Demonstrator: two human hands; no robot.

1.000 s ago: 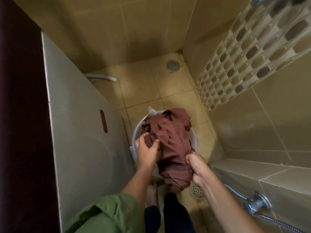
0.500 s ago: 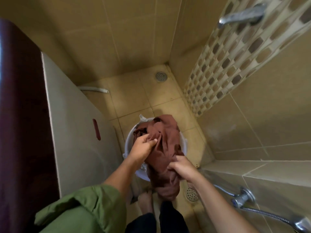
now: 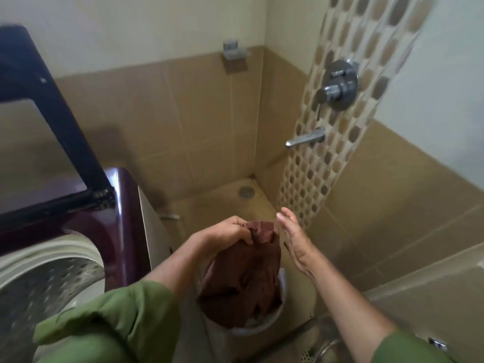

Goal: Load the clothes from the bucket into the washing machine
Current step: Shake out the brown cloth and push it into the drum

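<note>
We've got the maroon cloth (image 3: 243, 273) bunched up and hanging long and vertical, its top gathered high, its bottom end down in the white bucket (image 3: 272, 320). So it's lifted but not clear: the lower folds sit inside the rim, and something pale shows beneath them.

Our left hand (image 3: 230, 231) has the top of the cloth, fingers curled tight round a fistful of fabric, and a small tuft pokes out just past the knuckles. That's a firm grasp, and it carries the whole weight as far as we can see.

Our right hand (image 3: 294, 242) is off the cloth, just beside it on the right, palm turned in toward it, fingers straight and spread. It holds nothing.

Now the key relation. The washer (image 3: 125, 218) stands to the left, lid (image 3: 47, 106) raised, and the drum (image 3: 44, 281) gapes open low on the left, near our left elbow. The cloth hangs to the right of that mouth, with the machine's maroon edge between them. The left hand is the nearer one, and it already has the grip.

So we'd judge the coming move as up and left: raise until the tail clears the bucket rim, then swing over the edge into the drum. The risk is a trailing tail snagging the bucket.
</note>
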